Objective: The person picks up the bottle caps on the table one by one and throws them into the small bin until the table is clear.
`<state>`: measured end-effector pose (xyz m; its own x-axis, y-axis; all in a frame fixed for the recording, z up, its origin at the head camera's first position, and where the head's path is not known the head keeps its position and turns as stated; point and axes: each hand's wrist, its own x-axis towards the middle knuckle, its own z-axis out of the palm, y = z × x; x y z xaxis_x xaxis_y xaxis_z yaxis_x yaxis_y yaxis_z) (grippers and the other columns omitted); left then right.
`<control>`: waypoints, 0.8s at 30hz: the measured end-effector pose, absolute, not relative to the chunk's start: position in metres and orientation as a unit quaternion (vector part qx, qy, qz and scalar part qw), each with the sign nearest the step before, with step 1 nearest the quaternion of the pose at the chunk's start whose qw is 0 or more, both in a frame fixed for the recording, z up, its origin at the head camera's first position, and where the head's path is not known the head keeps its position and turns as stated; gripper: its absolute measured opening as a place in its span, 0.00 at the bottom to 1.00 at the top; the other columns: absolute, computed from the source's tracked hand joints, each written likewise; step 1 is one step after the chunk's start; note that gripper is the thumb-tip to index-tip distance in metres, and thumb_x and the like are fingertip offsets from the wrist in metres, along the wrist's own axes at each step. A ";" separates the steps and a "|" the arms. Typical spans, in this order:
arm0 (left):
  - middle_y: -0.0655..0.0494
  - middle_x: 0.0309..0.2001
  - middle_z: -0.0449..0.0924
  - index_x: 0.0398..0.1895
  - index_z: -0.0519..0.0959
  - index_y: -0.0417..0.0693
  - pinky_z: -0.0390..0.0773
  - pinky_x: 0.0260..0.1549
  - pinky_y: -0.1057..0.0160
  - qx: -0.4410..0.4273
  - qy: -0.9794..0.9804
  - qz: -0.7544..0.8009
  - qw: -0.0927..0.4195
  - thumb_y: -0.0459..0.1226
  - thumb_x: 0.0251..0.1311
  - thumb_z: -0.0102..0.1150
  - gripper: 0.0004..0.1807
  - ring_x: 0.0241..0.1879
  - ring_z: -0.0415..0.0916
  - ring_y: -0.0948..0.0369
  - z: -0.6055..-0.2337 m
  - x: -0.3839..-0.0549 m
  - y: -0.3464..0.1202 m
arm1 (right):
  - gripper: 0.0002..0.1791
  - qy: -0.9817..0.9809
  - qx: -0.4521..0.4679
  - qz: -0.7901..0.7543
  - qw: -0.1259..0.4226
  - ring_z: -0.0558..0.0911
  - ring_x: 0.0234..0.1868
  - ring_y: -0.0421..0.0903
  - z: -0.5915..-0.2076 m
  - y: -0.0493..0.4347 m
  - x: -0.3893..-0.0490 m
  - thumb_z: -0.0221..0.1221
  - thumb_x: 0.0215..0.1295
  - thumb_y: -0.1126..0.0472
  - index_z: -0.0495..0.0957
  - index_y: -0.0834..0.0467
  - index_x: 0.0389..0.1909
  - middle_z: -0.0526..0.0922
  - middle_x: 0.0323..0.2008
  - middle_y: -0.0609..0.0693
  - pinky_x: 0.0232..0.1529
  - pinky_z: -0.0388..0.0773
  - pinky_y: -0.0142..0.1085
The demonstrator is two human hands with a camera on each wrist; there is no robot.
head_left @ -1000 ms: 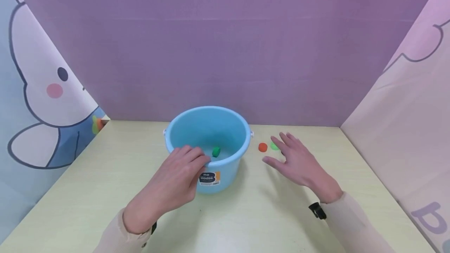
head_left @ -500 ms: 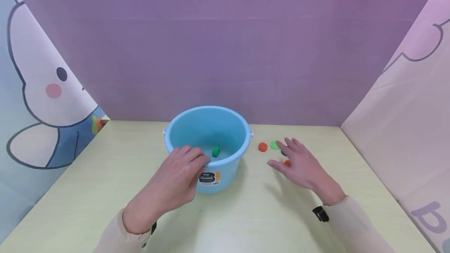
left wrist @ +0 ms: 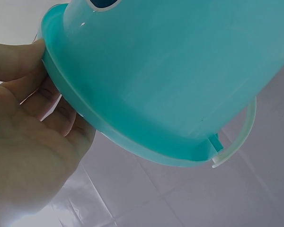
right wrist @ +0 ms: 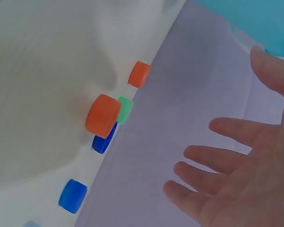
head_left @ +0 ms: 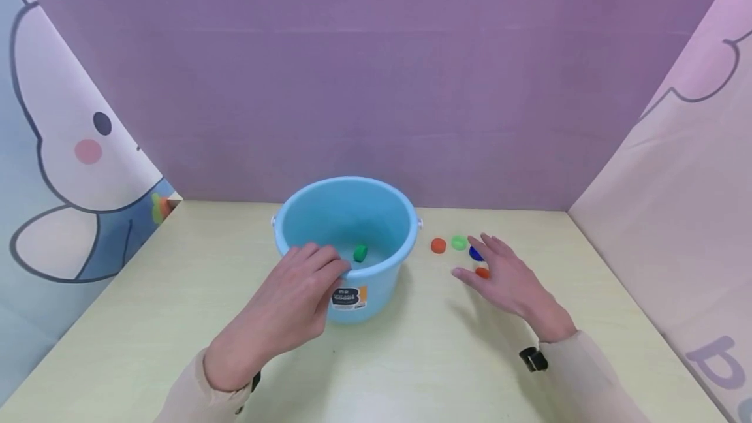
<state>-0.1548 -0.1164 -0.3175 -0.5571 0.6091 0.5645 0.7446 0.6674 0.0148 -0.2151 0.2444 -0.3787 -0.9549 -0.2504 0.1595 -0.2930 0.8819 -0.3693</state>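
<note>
A light blue bucket [head_left: 382,292] stands on the table, and my left hand [head_left: 294,299] grips its near rim. The left wrist view shows the thumb on the outside of the bucket [left wrist: 146,71] and the fingers curled over the edge. Inside the bucket lies a dark green cap [head_left: 360,253]. With fingers spread and nothing held, my right hand [head_left: 511,286] hovers above several plastic bottle caps. Among them are an orange cap [head_left: 438,245], a light green cap [head_left: 459,242], a dark blue cap [head_left: 476,253] and a second orange cap [head_left: 482,273], partly hidden by the hand.
In the right wrist view another blue cap [right wrist: 73,196] lies farther along, with a pale blue thing [right wrist: 31,224] cut off at the frame's bottom. A purple cloth wall [head_left: 376,83] rises behind the pale table [head_left: 223,247]; printed panels flank both sides.
My right hand has shifted slightly right and back, so the green, dark blue and nearer orange caps show more. The left hand and bucket stay in place.
</note>
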 end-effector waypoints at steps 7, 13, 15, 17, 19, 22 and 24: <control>0.58 0.37 0.79 0.43 0.83 0.44 0.73 0.38 0.59 -0.386 -0.875 -0.125 0.265 0.27 0.53 0.72 0.14 0.38 0.71 0.57 -0.317 -0.155 -0.116 | 0.45 -0.954 0.139 0.256 0.071 0.63 0.71 0.72 -0.384 0.251 -0.222 0.64 0.68 0.42 0.62 0.67 0.74 0.64 0.71 0.71 0.65 0.63 0.66; 0.57 0.37 0.79 0.43 0.83 0.43 0.73 0.38 0.59 -0.385 -0.876 -0.124 0.265 0.27 0.53 0.72 0.14 0.39 0.72 0.57 -0.317 -0.155 -0.116 | 0.43 -0.943 0.123 0.300 0.071 0.63 0.71 0.70 -0.387 0.258 -0.226 0.68 0.65 0.50 0.63 0.69 0.72 0.66 0.70 0.70 0.68 0.61 0.63; 0.58 0.37 0.79 0.43 0.83 0.43 0.73 0.38 0.59 -0.385 -0.875 -0.125 0.264 0.26 0.53 0.72 0.14 0.39 0.72 0.57 -0.317 -0.155 -0.116 | 0.43 -0.941 0.114 0.310 0.069 0.64 0.71 0.70 -0.388 0.260 -0.227 0.68 0.65 0.50 0.63 0.69 0.72 0.66 0.70 0.70 0.68 0.62 0.62; 0.58 0.37 0.79 0.43 0.83 0.43 0.73 0.38 0.59 -0.385 -0.875 -0.126 0.265 0.26 0.53 0.72 0.14 0.39 0.71 0.57 -0.317 -0.155 -0.116 | 0.43 -0.940 0.105 0.318 0.065 0.65 0.70 0.70 -0.389 0.262 -0.228 0.68 0.65 0.49 0.63 0.69 0.72 0.66 0.70 0.71 0.66 0.65 0.62; 0.58 0.37 0.79 0.43 0.83 0.43 0.72 0.38 0.59 -0.385 -0.875 -0.127 0.265 0.26 0.53 0.71 0.14 0.38 0.71 0.57 -0.317 -0.155 -0.116 | 0.43 -0.939 0.096 0.326 0.061 0.67 0.68 0.70 -0.391 0.264 -0.229 0.68 0.65 0.49 0.63 0.69 0.72 0.66 0.70 0.71 0.63 0.68 0.62; 0.58 0.37 0.79 0.43 0.83 0.43 0.73 0.38 0.59 -0.386 -0.874 -0.126 0.266 0.26 0.53 0.72 0.14 0.39 0.71 0.57 -0.317 -0.155 -0.116 | 0.43 -0.937 0.084 0.333 0.056 0.71 0.65 0.70 -0.393 0.266 -0.231 0.68 0.65 0.50 0.64 0.68 0.73 0.67 0.69 0.70 0.57 0.74 0.61; 0.58 0.37 0.79 0.43 0.83 0.43 0.73 0.38 0.59 -0.386 -0.874 -0.125 0.266 0.26 0.53 0.72 0.14 0.39 0.71 0.57 -0.317 -0.155 -0.116 | 0.42 -0.937 0.075 0.336 0.053 0.72 0.63 0.69 -0.395 0.267 -0.231 0.68 0.65 0.50 0.64 0.67 0.73 0.68 0.68 0.70 0.55 0.75 0.59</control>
<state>-0.1545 -0.1160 -0.3172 -0.5604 0.6082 0.5621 0.7416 0.6707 0.0137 -0.2313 0.2674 -0.3945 -0.9832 -0.1053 0.1490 -0.1760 0.7627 -0.6223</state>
